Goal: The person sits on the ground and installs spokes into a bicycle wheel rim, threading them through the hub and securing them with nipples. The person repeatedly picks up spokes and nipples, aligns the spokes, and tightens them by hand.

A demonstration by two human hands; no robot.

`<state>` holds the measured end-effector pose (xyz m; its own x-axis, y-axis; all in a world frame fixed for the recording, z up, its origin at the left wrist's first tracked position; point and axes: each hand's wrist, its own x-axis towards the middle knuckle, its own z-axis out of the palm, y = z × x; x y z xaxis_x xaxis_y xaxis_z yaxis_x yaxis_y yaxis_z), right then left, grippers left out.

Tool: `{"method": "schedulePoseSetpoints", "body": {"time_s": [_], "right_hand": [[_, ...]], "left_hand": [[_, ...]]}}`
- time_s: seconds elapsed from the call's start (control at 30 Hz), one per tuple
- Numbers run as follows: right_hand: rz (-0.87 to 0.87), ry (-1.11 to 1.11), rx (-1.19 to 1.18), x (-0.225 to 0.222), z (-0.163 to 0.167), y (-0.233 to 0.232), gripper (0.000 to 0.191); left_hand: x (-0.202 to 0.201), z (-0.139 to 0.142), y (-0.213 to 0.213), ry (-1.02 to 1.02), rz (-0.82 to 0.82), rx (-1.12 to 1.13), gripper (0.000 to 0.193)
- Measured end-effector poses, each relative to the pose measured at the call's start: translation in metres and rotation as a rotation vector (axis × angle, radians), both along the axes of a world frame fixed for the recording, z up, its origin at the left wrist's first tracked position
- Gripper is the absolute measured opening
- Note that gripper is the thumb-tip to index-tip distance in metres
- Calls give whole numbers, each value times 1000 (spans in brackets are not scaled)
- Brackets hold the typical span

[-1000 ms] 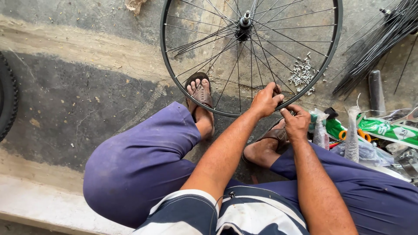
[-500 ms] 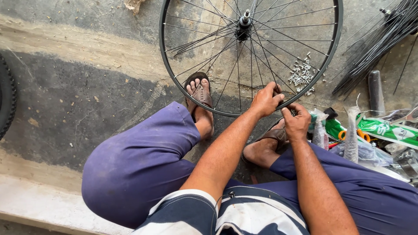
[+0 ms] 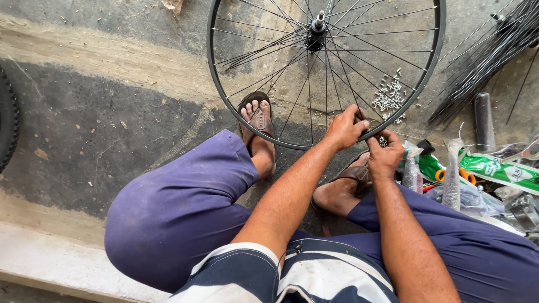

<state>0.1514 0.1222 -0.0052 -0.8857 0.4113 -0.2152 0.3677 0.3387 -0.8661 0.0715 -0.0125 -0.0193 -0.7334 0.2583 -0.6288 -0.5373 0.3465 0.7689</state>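
I see my left hand [image 3: 343,128] clamped on the near edge of the bicycle wheel rim [image 3: 236,115], fingers folded over the metal where a spoke [image 3: 337,67] meets it. My right hand [image 3: 385,158] sits just beside it, touching the same stretch of rim, fingertips pinched together on something too small for me to make out — perhaps a nipple, I cannot tell. The wheel stands before me on the concrete floor [image 3: 112,95], its hub [image 3: 317,31] near the top of view. A small heap of loose spoke nipples [image 3: 389,98] lies on the floor inside the rim. My sandalled left foot [image 3: 257,120] rests under the wheel. A bundle of loose spokes [image 3: 483,62] fans out at upper right — plastic bags [image 3: 449,179] lie near my right knee.
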Motion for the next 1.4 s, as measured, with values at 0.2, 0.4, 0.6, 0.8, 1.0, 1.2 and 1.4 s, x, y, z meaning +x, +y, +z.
{"method": "schedulePoseSetpoints", "body": {"time_s": [0.2, 0.4, 0.6, 0.8, 1.0, 1.2, 1.4], "right_hand": [[-20, -6, -150, 4, -12, 8, 15], [-230, -128, -528, 10, -21, 16, 14], [-223, -90, -609, 13, -28, 18, 17], [1, -95, -162, 11, -14, 9, 18], [89, -175, 81, 4, 8, 6, 21], [206, -287, 40, -7, 17, 13, 23], [215, -377, 74, -14, 22, 17, 23]], "left_hand": [[1, -2, -1, -6, 16, 20, 24], [1, -9, 0, 32, 12, 31, 27], [0, -8, 1, 0, 23, 39, 31], [-1, 0, -1, 4, 23, 39, 30], [-2, 2, -1, -28, 12, 39, 29], [-2, -1, -2, 1, 18, 46, 28], [0, -4, -1, 0, 23, 42, 28]]}}
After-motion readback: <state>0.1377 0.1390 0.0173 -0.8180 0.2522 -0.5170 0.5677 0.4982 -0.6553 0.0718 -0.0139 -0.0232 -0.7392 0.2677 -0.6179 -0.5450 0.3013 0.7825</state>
